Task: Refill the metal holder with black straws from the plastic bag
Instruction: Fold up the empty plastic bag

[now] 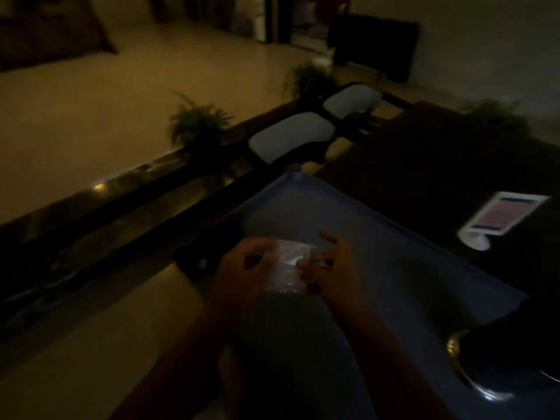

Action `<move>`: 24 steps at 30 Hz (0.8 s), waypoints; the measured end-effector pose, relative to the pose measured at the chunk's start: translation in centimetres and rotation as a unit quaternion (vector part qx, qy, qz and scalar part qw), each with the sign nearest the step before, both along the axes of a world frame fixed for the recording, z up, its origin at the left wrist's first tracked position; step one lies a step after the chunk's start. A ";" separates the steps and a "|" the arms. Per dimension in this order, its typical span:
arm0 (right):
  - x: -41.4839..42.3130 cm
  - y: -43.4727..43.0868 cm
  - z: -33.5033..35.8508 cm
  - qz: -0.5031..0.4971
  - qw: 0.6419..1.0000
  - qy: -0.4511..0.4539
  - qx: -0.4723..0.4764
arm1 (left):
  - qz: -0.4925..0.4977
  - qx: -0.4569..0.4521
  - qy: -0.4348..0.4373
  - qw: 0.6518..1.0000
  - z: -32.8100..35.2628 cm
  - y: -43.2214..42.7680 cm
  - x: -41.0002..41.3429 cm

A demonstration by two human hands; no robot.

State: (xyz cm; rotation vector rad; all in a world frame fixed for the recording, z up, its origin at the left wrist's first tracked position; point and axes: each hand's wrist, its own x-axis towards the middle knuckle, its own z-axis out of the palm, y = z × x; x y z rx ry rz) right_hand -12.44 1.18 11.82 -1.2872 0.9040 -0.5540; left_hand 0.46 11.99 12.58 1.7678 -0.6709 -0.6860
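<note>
The scene is dark and blurred. A clear plastic bag (289, 262) lies over a blue mat (378, 237), its lower part dark with what may be the black straws. My left hand (242, 268) grips the bag's left top edge. My right hand (330, 265) pinches the bag's right top edge, its index finger raised. A shiny metal holder (466, 377) stands at the lower right, its top hidden in shadow.
A dark table (454, 153) carries the mat and a small white stand with a card (497, 219) at the right. Two white-cushioned chairs (291, 137) and potted ferns (197, 125) stand beyond. A dark railing runs along the left.
</note>
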 end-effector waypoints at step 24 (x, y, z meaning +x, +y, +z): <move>22.2 24.7 -10.6 0.313 0.944 0.104 0.004 | 0.326 0.029 0.173 0.929 -10.8 30.3 14.2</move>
